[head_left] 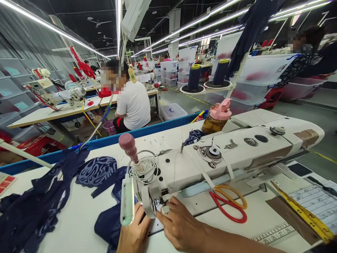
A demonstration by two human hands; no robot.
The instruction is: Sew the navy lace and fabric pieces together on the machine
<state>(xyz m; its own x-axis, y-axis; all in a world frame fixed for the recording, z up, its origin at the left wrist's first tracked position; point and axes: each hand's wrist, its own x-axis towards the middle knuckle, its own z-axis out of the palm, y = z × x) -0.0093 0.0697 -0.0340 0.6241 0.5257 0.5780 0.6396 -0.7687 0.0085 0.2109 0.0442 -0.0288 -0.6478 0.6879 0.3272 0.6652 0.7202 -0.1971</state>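
A white sewing machine [184,161] lies across the middle, its needle end near both hands. My left hand [135,228] is just left of the needle area, partly behind a pale green plate; its fingertips are hidden. My right hand [177,223] is bent at the right of the needle, fingers drawn together by the presser foot; what they hold, if anything, is too small to make out. Dark blue fabric [107,225] lies beside my left hand. A patterned navy cup piece [97,171] and more navy fabric [39,200] are on the table's left.
Red and orange-handled scissors [231,203] rest by the machine arm. A yellow tape measure [302,214] and paper chart [316,200] are at right. Behind stand a pink-lidded bottle [217,116] and thread cones [194,78]. A person in white [135,102] sits ahead.
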